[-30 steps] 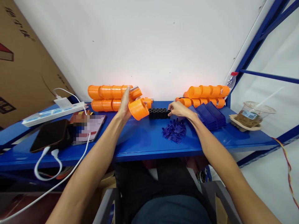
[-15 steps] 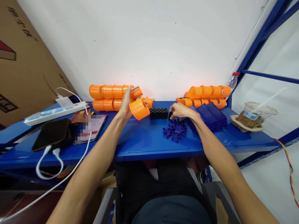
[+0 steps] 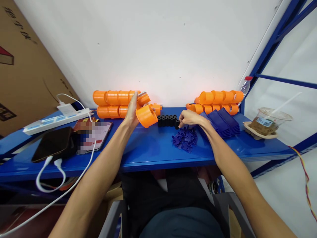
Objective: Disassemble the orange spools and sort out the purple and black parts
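Observation:
My left hand (image 3: 132, 110) is wrapped round an orange plastic part with a wide open cup (image 3: 146, 116) that faces toward me and to the right. A strip of silvery metal (image 3: 142, 94) shows above the thumb. My right hand (image 3: 187, 118) is closed, its fingertips against a small black cylinder (image 3: 177, 124) at the right end of a block of black cylinders (image 3: 167, 120) standing in rows. Just in front of that hand lies a heap of small dark blue plastic pieces (image 3: 184, 138).
Orange cylinder stacks (image 3: 112, 98) lie left, and more orange parts (image 3: 215, 97) right, by dark blue panels (image 3: 223, 123). A drink cup (image 3: 266, 124) stands at the right end of the blue table (image 3: 151, 148). Left are a power strip (image 3: 59, 120), phone (image 3: 51, 142) and white cable (image 3: 83, 173).
My right hand has shifted slightly left, and the black cylinder at its fingertips now stands closer to the black block. My left hand still holds the orange part in much the same place.

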### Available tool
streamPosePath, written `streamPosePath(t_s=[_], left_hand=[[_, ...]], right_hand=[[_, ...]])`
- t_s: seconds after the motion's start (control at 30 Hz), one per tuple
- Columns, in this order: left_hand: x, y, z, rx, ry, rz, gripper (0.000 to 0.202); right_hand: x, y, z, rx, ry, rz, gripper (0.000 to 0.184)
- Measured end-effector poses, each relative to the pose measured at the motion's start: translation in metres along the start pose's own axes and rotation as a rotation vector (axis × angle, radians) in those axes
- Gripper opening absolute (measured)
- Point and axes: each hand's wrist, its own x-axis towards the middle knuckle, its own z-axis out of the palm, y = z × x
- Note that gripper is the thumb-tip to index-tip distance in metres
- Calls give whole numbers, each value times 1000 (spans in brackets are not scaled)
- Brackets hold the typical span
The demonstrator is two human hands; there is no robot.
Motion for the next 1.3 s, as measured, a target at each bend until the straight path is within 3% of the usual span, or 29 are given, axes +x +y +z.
streamPosePath(t_s=[0.3, 0.73, 0.9, 0.97, 1.03, 1.1, 1.17, 1.3], left_hand=[[-1, 1, 4, -2, 6, -1, 42], [0, 1, 0, -22, -25, -23, 48], [-5, 2, 4, 11, 9, -2, 43], [-8, 3, 7, 6, 21, 10, 40], [-9, 4, 8, 0, 20, 7, 39], [-7, 4, 6, 0, 5, -10, 40], [-4, 3, 3, 9, -9, -13, 40], [2, -1, 0, 28, 8, 101, 33]], right_hand=[[-5, -14, 0, -7, 3, 33, 18], [-3, -16, 2, -33, 4, 53, 12], [-14, -17, -9, 29, -27, 40, 8], [-19, -16, -17, 43, 62, 62, 2], [-23, -16, -21, 44, 297, 67, 16], [-24, -21, -19, 49, 572, -30, 33], [-24, -33, -10, 21, 730, -240, 49], [-23, -69, 18, -202, 685, -625, 79]])
